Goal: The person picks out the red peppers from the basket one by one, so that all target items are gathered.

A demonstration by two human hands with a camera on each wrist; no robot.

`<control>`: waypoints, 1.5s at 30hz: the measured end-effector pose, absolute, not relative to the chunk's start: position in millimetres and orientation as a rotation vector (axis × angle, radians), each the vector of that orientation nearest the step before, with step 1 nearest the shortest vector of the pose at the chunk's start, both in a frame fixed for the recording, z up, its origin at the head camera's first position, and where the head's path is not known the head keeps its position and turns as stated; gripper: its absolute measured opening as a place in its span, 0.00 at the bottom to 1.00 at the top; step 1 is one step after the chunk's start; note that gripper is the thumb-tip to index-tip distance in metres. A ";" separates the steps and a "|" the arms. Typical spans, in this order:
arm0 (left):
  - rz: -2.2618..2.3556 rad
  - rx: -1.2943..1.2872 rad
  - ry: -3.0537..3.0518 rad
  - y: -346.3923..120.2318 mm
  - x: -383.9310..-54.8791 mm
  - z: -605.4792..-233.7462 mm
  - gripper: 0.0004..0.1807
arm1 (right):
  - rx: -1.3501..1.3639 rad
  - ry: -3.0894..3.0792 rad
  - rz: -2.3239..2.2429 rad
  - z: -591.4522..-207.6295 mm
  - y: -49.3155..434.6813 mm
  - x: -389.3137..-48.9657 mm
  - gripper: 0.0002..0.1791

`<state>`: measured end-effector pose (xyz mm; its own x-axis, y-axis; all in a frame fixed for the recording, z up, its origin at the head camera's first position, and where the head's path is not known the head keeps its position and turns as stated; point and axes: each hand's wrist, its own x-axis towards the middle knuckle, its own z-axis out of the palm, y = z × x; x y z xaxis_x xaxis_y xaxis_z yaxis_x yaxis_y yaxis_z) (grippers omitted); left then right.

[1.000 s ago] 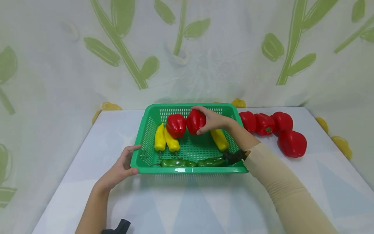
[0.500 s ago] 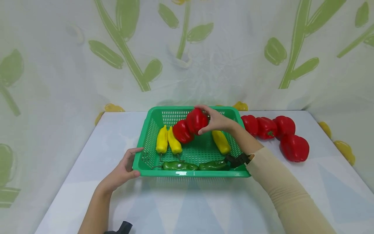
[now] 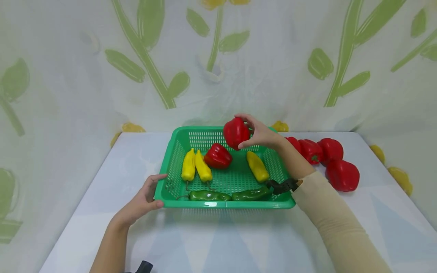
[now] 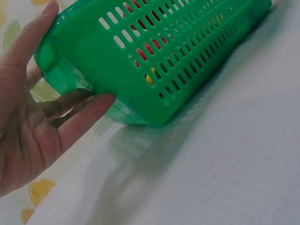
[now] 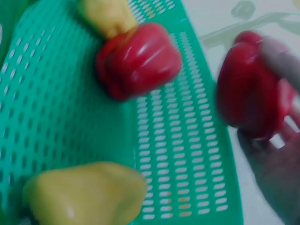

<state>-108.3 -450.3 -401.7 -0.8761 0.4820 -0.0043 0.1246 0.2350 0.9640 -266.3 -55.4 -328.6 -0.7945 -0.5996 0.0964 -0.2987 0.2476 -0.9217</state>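
Observation:
My right hand (image 3: 260,133) grips a glossy red bell pepper (image 3: 235,133), raised above the back of the green plastic basket (image 3: 225,204). In the right wrist view the held pepper (image 5: 251,89) is blurred, with fingers around it, outside the basket's slotted wall. My left hand (image 3: 138,201) holds the basket's front-left corner, thumb on the near side. The left wrist view shows its fingers against the basket wall (image 4: 93,56). Inside lie a second red bell pepper (image 3: 218,156), two long yellow peppers (image 3: 203,167) on the left and one yellow pepper (image 3: 257,167) on the right.
Two long green peppers, one left (image 3: 209,195) and one right (image 3: 250,194), lie along the basket's front wall. Several red bell peppers (image 3: 342,175) sit on the white table (image 3: 218,239) to the right. A curtain (image 3: 273,76) with green leaf prints hangs behind.
My right hand has lifted the red bell pepper up and right, away from the other one. That other red pepper has tipped over onto its side. The left hand stays at the basket corner.

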 end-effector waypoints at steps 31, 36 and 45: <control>1.714 0.600 2.187 -449.5 -108.1 -405.2 0.39 | -0.899 2.346 -1.491 -289.5 -11.1 -244.0 0.52; 1.727 0.592 2.183 -449.7 -106.3 -405.5 0.38 | -0.928 2.388 -1.460 -283.7 -2.1 -238.8 0.52; 1.719 0.591 2.197 -449.6 -105.5 -405.0 0.38 | -0.812 2.488 -1.381 -272.7 17.1 -224.1 0.54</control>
